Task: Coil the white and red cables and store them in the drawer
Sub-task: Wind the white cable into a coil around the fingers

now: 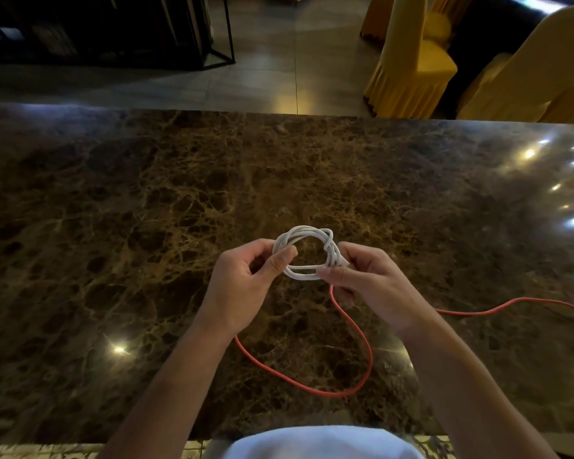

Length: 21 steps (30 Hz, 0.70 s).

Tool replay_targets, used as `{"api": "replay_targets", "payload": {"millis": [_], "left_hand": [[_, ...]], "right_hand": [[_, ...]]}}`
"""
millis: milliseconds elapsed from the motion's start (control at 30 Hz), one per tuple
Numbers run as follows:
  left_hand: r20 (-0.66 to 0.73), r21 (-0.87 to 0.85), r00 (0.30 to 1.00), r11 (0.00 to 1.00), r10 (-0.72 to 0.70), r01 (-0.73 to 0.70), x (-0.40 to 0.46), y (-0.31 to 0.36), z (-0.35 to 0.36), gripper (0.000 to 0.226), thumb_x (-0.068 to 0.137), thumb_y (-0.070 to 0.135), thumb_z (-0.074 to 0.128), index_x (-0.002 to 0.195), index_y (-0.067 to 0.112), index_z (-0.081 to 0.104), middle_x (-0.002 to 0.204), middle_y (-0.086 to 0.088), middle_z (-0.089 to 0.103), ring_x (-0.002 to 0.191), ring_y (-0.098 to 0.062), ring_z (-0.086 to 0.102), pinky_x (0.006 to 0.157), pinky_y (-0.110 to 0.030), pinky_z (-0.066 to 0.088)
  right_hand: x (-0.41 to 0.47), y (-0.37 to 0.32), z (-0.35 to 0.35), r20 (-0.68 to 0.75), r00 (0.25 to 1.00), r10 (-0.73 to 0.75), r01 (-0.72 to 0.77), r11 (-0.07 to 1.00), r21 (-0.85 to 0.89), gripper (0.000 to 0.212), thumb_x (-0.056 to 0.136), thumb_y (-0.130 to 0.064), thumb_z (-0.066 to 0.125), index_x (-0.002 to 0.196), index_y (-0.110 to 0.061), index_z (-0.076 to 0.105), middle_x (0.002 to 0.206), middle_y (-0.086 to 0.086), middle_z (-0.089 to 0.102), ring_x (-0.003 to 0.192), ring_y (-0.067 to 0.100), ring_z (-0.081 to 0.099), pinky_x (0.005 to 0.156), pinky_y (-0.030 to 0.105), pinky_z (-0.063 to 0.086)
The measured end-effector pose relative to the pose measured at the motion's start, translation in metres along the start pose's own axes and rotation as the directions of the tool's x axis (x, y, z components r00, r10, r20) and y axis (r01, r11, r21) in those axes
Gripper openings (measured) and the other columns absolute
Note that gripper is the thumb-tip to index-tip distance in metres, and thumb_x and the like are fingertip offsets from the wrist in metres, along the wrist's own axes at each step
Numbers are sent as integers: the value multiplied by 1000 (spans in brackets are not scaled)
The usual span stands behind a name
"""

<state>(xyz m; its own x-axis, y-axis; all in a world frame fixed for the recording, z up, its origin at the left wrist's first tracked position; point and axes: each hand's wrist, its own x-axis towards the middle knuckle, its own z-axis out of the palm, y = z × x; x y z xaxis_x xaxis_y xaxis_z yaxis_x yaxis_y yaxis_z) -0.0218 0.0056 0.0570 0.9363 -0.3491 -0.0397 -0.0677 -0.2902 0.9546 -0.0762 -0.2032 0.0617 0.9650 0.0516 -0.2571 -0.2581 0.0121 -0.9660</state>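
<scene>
The white cable point(304, 234) is wound into a small round coil of several loops, held just above the marble table point(146, 193). My left hand point(246, 279) pinches the coil's left side between thumb and fingers. My right hand point(368, 283) grips its right side, where a strand wraps around the loops. The red cable point(362, 346) lies loose on the table beneath my hands, curving in a wide loop toward me and trailing off to the right edge. No drawer is in view.
The dark brown marble table fills most of the view, with bright light reflections at the right. Beyond its far edge are chairs with yellow covers point(421, 61) and a dark metal-framed shelf point(113, 28) on a tiled floor.
</scene>
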Motion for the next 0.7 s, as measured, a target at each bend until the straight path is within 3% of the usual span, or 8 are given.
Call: {"api": "replay_targets", "payload": {"millis": [133,267,367,433,467,567,700], "left_hand": [[-74,136,994,988,77,-66,-3,-10,0,27,96,47,60,101,25,73,72,9,68,71,-9,67,59,-14,51],[-107,172,992,984,65,-46,-5,-15,-5,30,99,46,59,107,21,74,77,10,71,74,-7,68,61,-17,54],[-110,69,994,997,29,-22,-8,-16,-9,30,100,41,60,116,19,73,75,18,69,67,2,65,59,-12,48],[-68,-21,998,1000,-8,7,-11,-16,-12,31,101,40,59,122,21,70,70,22,66,60,3,59,55,-10,44],[-45,-54,999,998,-23,20,-13,-16,-14,29,101,40,59,122,23,70,67,16,65,56,1,56,53,-13,44],[-1,-113,999,993,-38,37,-18,-19,-20,24,99,40,58,117,28,70,76,-9,67,58,-19,57,54,-39,50],[-5,-102,998,993,-63,62,-31,-22,-24,22,100,39,59,115,28,71,86,-7,73,67,-25,66,62,-40,57]], "right_hand": [[2,6,10,-86,996,-9,-2,992,-124,38,95,-19,75,81,6,52,62,0,44,57,24,40,56,41,35],[1,4,18,-72,996,-54,31,955,-296,30,97,-32,72,86,-5,64,62,-3,56,58,19,51,58,42,43],[3,-2,22,-65,997,-52,33,965,-260,19,98,-33,70,83,-20,70,68,-4,66,64,17,62,65,40,51],[6,-2,23,-61,997,-36,23,982,-188,15,98,-27,70,86,-19,73,71,-1,68,68,18,65,66,37,53],[7,-2,24,-60,998,-28,19,988,-154,13,98,-24,70,89,-16,74,73,1,68,69,18,65,66,36,53],[9,0,26,-65,998,-8,3,997,-74,9,97,-17,71,100,-10,75,74,2,68,68,18,65,61,28,53],[11,1,29,-56,998,14,-19,996,-91,10,95,-16,73,104,-13,77,77,4,72,72,17,67,64,28,55]]}}
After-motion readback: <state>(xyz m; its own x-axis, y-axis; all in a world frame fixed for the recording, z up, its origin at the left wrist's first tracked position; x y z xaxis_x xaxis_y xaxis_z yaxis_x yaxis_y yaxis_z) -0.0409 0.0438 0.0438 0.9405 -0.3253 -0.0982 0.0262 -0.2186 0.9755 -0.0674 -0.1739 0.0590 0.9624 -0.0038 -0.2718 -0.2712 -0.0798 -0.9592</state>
